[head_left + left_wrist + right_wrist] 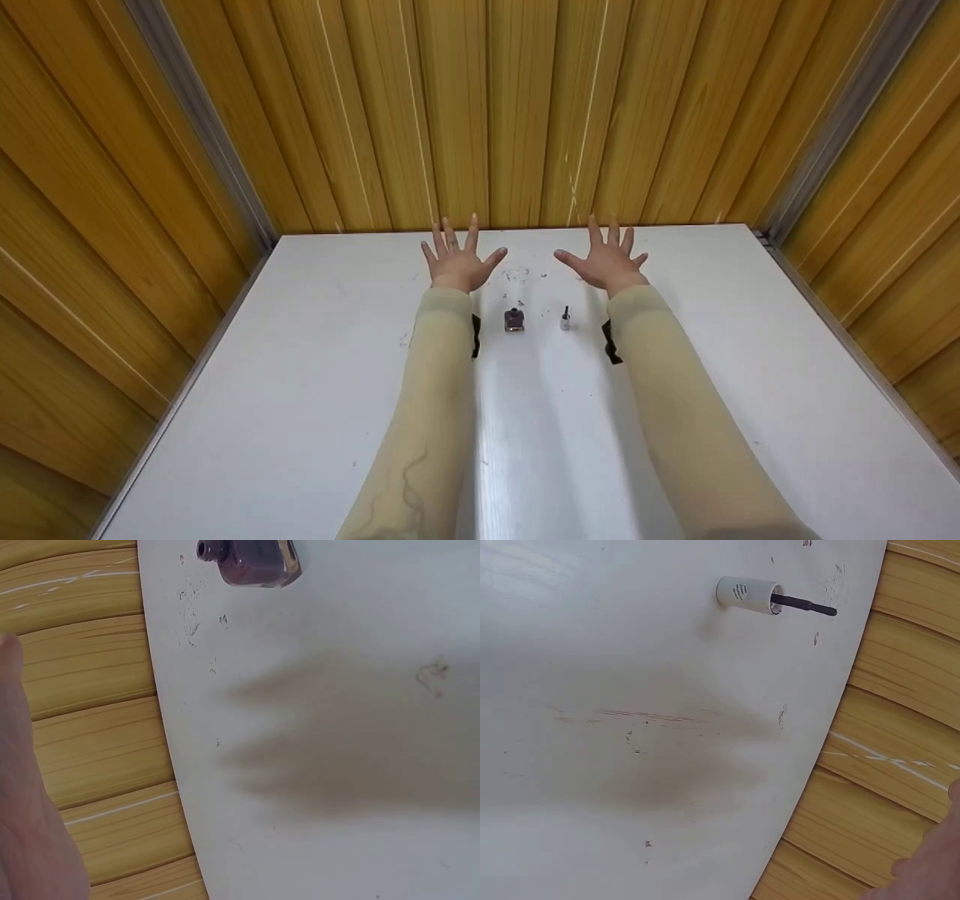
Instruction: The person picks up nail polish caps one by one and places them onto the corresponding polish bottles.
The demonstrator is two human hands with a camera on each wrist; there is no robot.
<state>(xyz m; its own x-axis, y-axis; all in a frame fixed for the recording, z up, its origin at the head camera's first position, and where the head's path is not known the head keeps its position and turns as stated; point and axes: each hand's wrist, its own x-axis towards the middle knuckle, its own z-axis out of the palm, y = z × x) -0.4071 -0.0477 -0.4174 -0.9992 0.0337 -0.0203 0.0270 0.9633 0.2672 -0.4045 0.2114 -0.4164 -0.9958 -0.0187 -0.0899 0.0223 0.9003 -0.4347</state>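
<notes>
An uncapped bottle of dark purple nail polish [514, 320] stands on the white table; the left wrist view shows its open neck and purple glass body [257, 561]. To its right stands the white nail polish cap [565, 322], with its dark brush pointing up. Printed text marks the cap [744, 594] in the right wrist view. My left hand [459, 264] is spread above the table beyond and left of the bottle, holding nothing. My right hand [606, 262], also spread and holding nothing, hovers beyond and right of the cap.
Dark specks and smudges [516, 275] mark the white tabletop [300, 420] near its back edge. Yellow wood-patterned panels [517, 112] rise behind and along both sides, with grey metal posts [202, 112] at the corners. Shadows of both hands fall on the table.
</notes>
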